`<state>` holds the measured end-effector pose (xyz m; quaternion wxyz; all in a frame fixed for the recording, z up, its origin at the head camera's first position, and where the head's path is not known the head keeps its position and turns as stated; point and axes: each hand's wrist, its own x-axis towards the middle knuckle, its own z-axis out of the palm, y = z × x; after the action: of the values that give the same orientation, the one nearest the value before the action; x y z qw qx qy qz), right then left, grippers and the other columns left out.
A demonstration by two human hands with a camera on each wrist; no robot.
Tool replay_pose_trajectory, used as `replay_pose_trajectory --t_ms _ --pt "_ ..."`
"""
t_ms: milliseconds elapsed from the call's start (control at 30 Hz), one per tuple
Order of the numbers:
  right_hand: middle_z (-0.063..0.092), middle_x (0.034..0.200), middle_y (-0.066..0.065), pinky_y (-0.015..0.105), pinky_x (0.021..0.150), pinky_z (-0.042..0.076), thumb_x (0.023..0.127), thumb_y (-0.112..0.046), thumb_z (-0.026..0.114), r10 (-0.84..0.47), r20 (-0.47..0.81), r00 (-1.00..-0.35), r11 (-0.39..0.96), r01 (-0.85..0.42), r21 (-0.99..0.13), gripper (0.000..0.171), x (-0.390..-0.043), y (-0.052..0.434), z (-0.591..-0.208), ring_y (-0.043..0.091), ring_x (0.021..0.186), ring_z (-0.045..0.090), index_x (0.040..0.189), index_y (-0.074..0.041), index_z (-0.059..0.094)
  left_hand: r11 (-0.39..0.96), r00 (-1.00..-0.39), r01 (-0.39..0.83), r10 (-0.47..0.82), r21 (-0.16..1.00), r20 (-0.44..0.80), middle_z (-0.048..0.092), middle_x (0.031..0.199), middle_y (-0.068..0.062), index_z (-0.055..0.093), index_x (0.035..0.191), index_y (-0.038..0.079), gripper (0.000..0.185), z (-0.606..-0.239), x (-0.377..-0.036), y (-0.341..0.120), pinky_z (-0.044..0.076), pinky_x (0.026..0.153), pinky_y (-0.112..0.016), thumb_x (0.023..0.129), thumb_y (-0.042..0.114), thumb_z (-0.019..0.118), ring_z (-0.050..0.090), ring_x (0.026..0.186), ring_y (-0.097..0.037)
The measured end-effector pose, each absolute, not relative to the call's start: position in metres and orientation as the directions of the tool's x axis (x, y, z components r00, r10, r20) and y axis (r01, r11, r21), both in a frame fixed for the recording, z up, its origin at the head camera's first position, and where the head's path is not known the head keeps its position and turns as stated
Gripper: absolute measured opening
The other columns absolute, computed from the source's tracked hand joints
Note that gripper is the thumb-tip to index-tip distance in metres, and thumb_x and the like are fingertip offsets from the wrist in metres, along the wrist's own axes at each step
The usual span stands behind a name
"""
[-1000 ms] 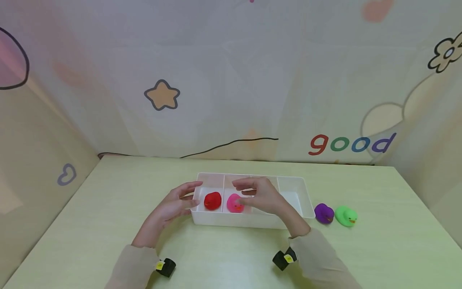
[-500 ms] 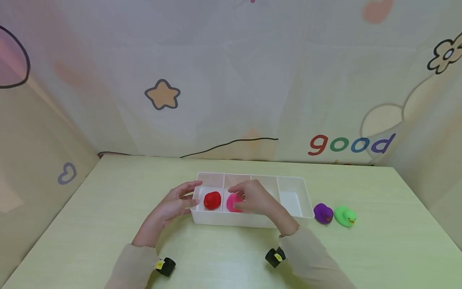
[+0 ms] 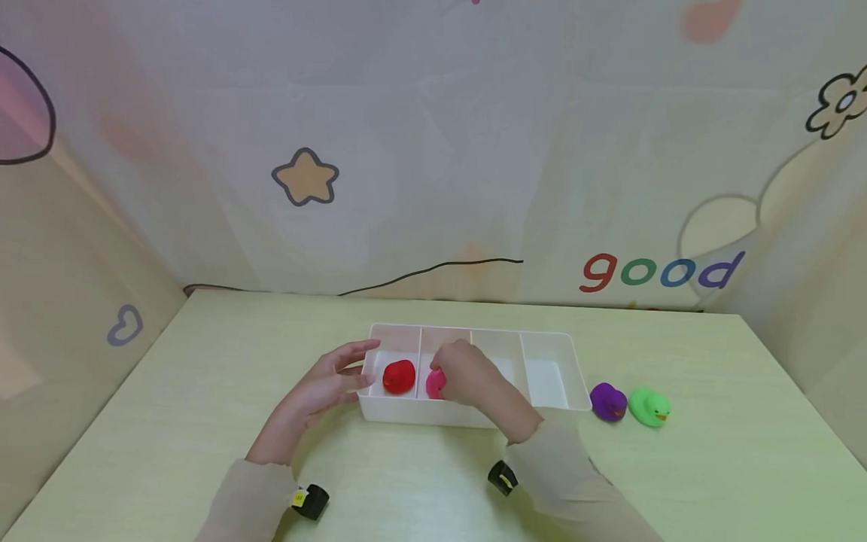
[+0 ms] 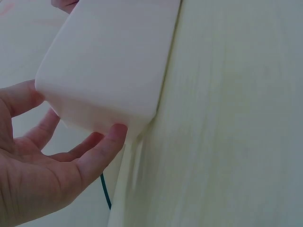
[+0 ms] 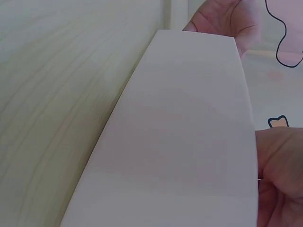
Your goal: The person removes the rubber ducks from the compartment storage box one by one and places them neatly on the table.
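Observation:
A white tray (image 3: 420, 412) with several compartments lies on the pale green table (image 3: 203, 361). A red duck (image 3: 398, 376) sits in its leftmost compartment. Beside it, in the second compartment, a pink duck (image 3: 434, 385) shows only its left edge. My right hand (image 3: 463, 373) reaches into that compartment, fingers curled over the pink duck. My left hand (image 3: 332, 380) rests against the tray's left end with relaxed fingers. In the left wrist view its fingers (image 4: 102, 149) touch the tray's corner (image 4: 113, 61). The right wrist view shows only the tray's outer wall (image 5: 184, 142).
A purple duck (image 3: 608, 401) and a green duck (image 3: 649, 406) stand side by side on the table just right of the tray. The tray's two right compartments hold nothing. Cartoon-printed walls (image 3: 433, 150) close the table at the back and sides.
My right hand has moved left and down into the second compartment and closed over the pink duck, hiding most of it. The left hand and the tray have stayed put.

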<state>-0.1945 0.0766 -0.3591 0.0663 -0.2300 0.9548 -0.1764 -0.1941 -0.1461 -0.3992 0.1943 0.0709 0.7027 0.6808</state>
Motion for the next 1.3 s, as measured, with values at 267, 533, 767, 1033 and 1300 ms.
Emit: replay_pose_trajectory --t_ms 267,533,767,1033,1300 --pt "0.044 0.051 0.0 0.021 0.047 0.032 0.07 0.002 0.073 -0.482 -0.005 -0.876 0.845 -0.463 -0.268 0.014 -0.1957 0.0734 -0.3603 0.014 0.055 0.039 0.064 -0.002 0.061 0.066 -0.914 -0.17 0.363 0.983 -0.183 0.029 0.14 -0.021 0.037 0.137 0.006 0.054 -0.3991 -0.1942 -0.1455 0.047 0.088 -0.043 0.086 0.0 0.055 0.035 0.124 -0.041" --pt "0.041 0.048 -0.001 0.02 0.044 0.029 0.07 0.004 0.071 -0.514 0.011 -0.858 0.829 -0.5 -0.251 0.024 -0.1951 0.0739 -0.3604 0.013 0.052 0.036 0.055 -0.006 0.054 0.076 -0.914 -0.172 0.358 0.982 -0.188 0.029 0.14 -0.021 0.037 0.137 0.006 0.054 -0.3984 -0.1922 -0.1439 0.047 0.088 -0.043 0.086 -0.001 0.053 0.034 0.125 -0.042" --pt "0.04 0.048 -0.003 0.021 0.048 0.032 0.07 0.004 0.068 -0.531 0.039 -0.846 0.806 -0.519 -0.285 0.021 -0.1969 0.0776 -0.362 0.013 0.055 0.037 0.055 -0.006 0.058 0.092 -0.916 -0.167 0.354 0.982 -0.189 0.029 0.139 -0.021 0.038 0.137 0.006 0.053 -0.3981 -0.1933 -0.1437 0.048 0.087 -0.043 0.087 -0.002 0.052 0.034 0.124 -0.042" --pt "0.045 0.051 -0.002 0.019 0.048 0.034 0.071 0.004 0.069 -0.522 0.015 -0.853 0.808 -0.499 -0.314 0.011 -0.2009 0.0769 -0.3621 0.013 0.056 0.04 0.065 -0.004 0.065 0.101 -0.915 -0.151 0.363 0.983 -0.178 0.028 0.14 -0.021 0.037 0.138 0.007 0.054 -0.3972 -0.1969 -0.1442 0.049 0.086 -0.041 0.086 0.0 0.053 0.034 0.125 -0.042" --pt "0.048 0.055 0.0 0.021 0.05 0.037 0.07 0.0 0.074 -0.513 -0.005 -0.858 0.823 -0.49 -0.288 0.008 -0.2012 0.0738 -0.3657 0.015 0.059 0.043 0.071 -0.002 0.066 0.102 -0.915 -0.152 0.36 0.983 -0.179 0.028 0.14 -0.021 0.037 0.137 0.006 0.054 -0.3972 -0.1946 -0.1455 0.048 0.086 -0.042 0.086 0.0 0.053 0.034 0.125 -0.042"
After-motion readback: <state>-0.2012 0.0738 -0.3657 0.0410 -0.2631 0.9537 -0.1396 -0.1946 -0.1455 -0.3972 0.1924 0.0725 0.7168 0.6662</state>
